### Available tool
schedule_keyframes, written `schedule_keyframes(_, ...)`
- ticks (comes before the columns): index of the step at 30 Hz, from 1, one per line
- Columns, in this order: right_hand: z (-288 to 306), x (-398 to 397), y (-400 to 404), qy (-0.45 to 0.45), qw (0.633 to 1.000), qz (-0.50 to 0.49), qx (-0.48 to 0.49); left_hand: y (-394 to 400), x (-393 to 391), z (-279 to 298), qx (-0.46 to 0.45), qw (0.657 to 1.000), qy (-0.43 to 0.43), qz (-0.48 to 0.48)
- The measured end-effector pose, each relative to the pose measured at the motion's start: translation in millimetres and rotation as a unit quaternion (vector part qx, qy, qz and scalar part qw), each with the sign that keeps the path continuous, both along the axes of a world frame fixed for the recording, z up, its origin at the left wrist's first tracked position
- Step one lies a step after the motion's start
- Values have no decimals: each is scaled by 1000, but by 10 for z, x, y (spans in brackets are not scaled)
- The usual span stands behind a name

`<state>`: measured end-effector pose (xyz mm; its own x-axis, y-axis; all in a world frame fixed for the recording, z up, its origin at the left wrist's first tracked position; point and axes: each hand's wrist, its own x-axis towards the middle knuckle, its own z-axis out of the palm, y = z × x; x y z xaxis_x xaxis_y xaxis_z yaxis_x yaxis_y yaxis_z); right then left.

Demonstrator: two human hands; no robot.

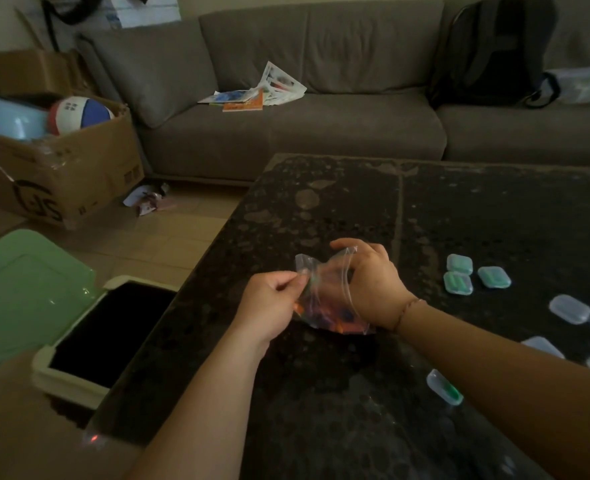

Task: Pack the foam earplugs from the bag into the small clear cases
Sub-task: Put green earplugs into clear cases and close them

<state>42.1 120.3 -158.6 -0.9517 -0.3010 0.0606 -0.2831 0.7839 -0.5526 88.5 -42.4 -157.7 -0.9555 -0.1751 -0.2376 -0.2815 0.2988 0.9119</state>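
The bag of foam earplugs (331,306), a clear plastic pouch with orange and blue plugs showing through it, sits near the middle of the dark stone tabletop (321,202), closer to its left edge, held between both hands. The left hand (269,299) pinches the bag's upper lip between thumb and fingertips, while the right hand (369,282) is curled over the opposite side of the mouth, its fingers closed on the film; whether any of them are inside the opening cannot be told. The step in hand looks like opening the bag, or reaching in for plugs. The next move would call for keeping the mouth spread with one hand and drawing out a pair with the other, then carrying it to an open case. To the right, three closed cases with green plugs inside (473,277) lie together, and empty clear cases (570,308) are scattered toward the right edge. One case with green in it (444,386) lies near the front edge beside the right forearm. Off the table to the left, a cardboard box (58,174) carries large dark letters, partly cut off, that seem to read "JS"; nothing legible shows on the bag or cases.
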Motion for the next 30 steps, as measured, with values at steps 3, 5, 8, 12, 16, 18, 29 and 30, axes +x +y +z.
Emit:
schedule_keyframes(3,16,-10,9,-21,999,-9,-43,18,-2,18,6,1000,9,16)
schedule_keyframes(5,33,9,7,-23,999,-6,-33,20,-1,32,8,1000,12,17)
schedule_keyframes(8,28,39,4,7,1000,11,16,28,4,23,-6,1000,10,11)
schedule_keyframes(12,6,63,-13,37,999,22,-4,51,-8,-3,-16,1000,13,-1)
schedule_keyframes(16,-10,52,-17,-11,996,39,-76,40,-9,-1,4,1000,15,-9)
schedule_keyframes(18,-14,32,-5,-42,992,40,-112,37,-5,-5,13,1000,19,-4)
schedule_keyframes(29,-10,61,23,12,998,45,-40,54,-15,-60,-47,998,47,16)
schedule_keyframes(30,7,70,26,26,998,34,-41,45,-19,-60,-42,997,55,24)
